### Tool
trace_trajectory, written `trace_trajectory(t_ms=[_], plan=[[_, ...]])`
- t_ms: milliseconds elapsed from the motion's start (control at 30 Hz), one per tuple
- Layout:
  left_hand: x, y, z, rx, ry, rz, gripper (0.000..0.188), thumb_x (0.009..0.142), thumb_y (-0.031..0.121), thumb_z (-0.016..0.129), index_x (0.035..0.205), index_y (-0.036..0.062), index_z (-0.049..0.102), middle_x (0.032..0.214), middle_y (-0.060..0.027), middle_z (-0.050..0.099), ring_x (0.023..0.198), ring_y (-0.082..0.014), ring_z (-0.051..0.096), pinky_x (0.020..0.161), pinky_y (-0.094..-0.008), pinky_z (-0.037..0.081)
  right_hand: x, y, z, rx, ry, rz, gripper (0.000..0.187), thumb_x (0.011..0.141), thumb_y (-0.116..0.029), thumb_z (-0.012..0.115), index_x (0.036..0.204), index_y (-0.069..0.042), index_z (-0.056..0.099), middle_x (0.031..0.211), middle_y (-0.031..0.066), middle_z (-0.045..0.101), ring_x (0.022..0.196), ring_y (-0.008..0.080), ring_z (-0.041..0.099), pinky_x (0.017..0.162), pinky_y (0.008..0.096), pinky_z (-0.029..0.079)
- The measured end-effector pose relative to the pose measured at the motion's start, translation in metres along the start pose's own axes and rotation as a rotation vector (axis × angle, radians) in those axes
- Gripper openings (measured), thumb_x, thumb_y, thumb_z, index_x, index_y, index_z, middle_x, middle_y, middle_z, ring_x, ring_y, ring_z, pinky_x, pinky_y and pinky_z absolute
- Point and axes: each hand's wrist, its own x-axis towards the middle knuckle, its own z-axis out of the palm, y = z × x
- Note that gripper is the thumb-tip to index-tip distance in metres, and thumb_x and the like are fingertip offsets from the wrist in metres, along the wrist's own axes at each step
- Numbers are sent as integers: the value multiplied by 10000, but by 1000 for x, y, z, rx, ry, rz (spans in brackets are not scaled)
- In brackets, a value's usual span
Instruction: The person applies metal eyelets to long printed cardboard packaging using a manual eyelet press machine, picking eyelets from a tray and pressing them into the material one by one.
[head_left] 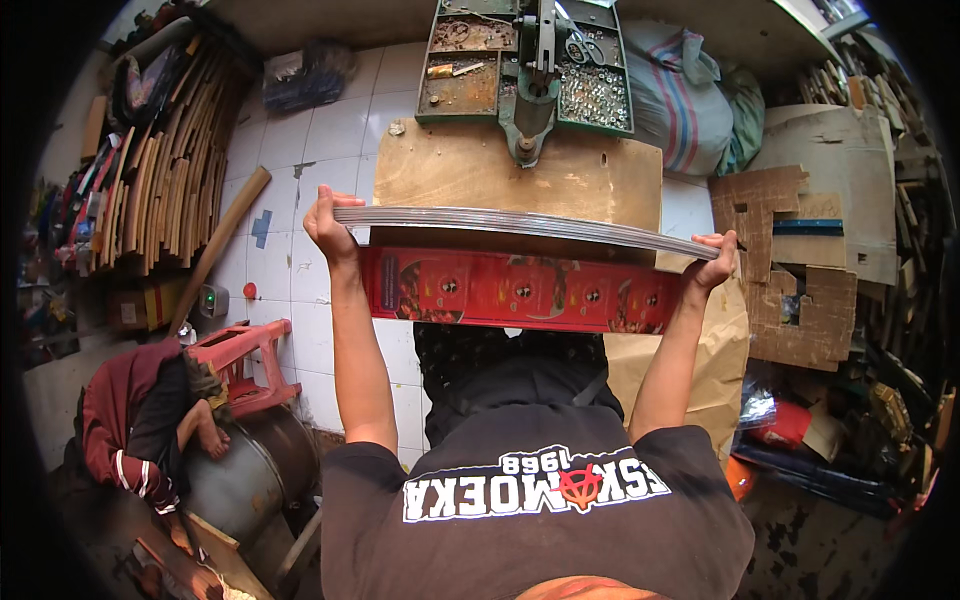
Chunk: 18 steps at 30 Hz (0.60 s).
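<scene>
A bundle of long, thin silvery metal strips (530, 222) spans the space in front of me, slightly bowed and tilted down to the right. My left hand (332, 228) is closed round its left end, and my right hand (712, 262) grips its right end. Below the bundle, over my lap, lies a red printed panel (520, 290) with food pictures; what supports it is hidden. Just beyond the strips is a worn wooden board (450, 170). At its far side stands a green hand press (528, 110) between compartmented trays (580, 126).
Small metal parts (595, 100) and scissors (578, 48) lie in the trays. A stuffed sack (680, 110) stands far right, cut cardboard (800, 330) nearer. On the left are stacked boards (165, 160), a red plastic stool (262, 350) and another person (130, 420) by a metal drum (245, 480).
</scene>
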Motion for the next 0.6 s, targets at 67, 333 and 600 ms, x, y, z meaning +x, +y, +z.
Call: trace_trajectory(t_ms=[67,333,600], plan=[[3,0,2,15,24,10,548,999,311,449,588,-11,614,612,-139,644,593,-197,586,653,-322,458,3,0,4,-7,45,0,491,962,-277,484,555,-9,547,587,132,592,609,226,571,705,391,456],[2,-1,7,37,112,48,521,959,273,463,529,1,573,553,-146,618,529,-207,558,619,-330,446,1,1,17,-56,121,-70,423,897,-218,463,539,-8,543,530,113,558,564,216,545,680,392,450],[1,0,6,67,118,31,507,953,276,455,541,3,565,576,-160,617,534,-238,574,626,-359,476,-5,-5,21,-82,94,-88,448,913,-229,454,524,-17,523,527,106,544,555,205,512,678,380,422]])
